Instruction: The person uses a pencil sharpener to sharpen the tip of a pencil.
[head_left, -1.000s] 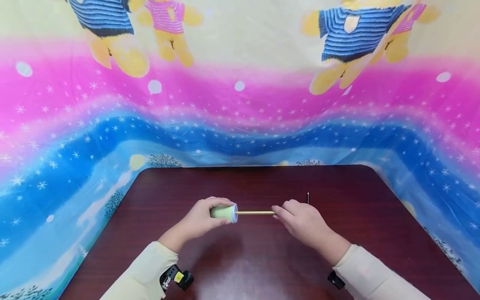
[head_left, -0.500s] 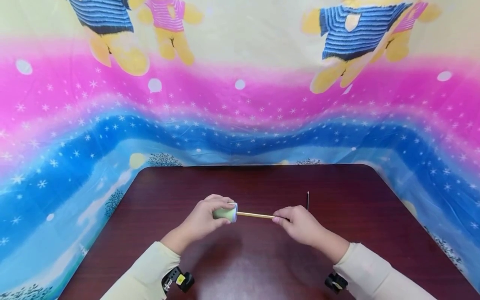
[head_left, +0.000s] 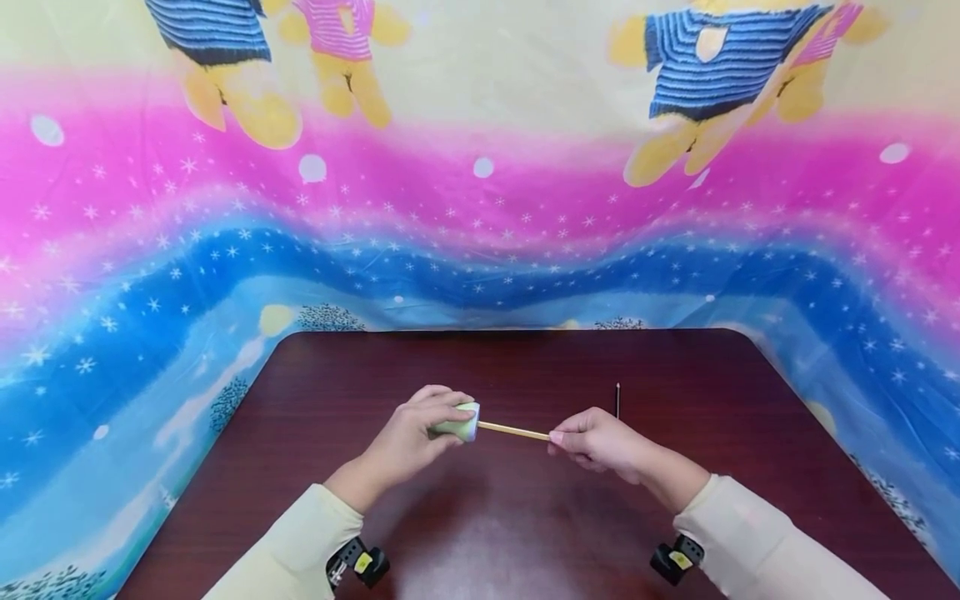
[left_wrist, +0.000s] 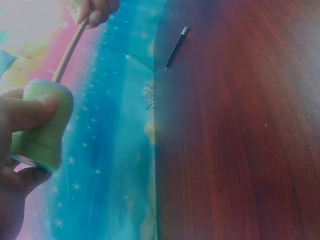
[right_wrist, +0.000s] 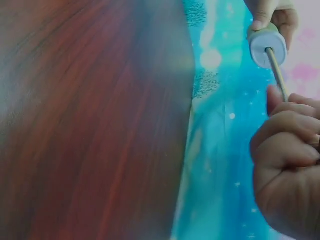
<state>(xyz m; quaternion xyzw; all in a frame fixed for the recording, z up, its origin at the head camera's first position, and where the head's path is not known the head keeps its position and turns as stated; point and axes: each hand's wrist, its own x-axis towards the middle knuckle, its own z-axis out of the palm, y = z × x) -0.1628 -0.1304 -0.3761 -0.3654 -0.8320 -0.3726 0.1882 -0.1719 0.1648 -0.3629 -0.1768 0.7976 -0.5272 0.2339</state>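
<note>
My left hand (head_left: pixel 408 433) grips a small light-green pencil sharpener (head_left: pixel 459 427) held sideways above the table. Its body narrows at the waist, and a pale end face (right_wrist: pixel 260 49) with a round hole points toward my right hand (head_left: pixel 600 443). A gold-coloured pencil (head_left: pixel 513 431) has one end inside that hole. Thumb and fingers of the right hand pinch the pencil's other end, hiding its tip. In the left wrist view, the thumb lies across the front of the green body (left_wrist: pixel 50 122), with fingers behind and under it.
A short dark pencil (left_wrist: pixel 177 47) lies on the reddish-brown table (head_left: pixel 480 367), beyond the right hand. A printed cloth (head_left: pixel 480 267) with bears and snowflakes hangs round the table's back and sides. Black camera mounts (head_left: pixel 367 565) sit at both wrists.
The right hand has turned, its fingers now lower and more curled, and the pencil slants down toward it instead of lying level. The left hand and sharpener shift slightly right.
</note>
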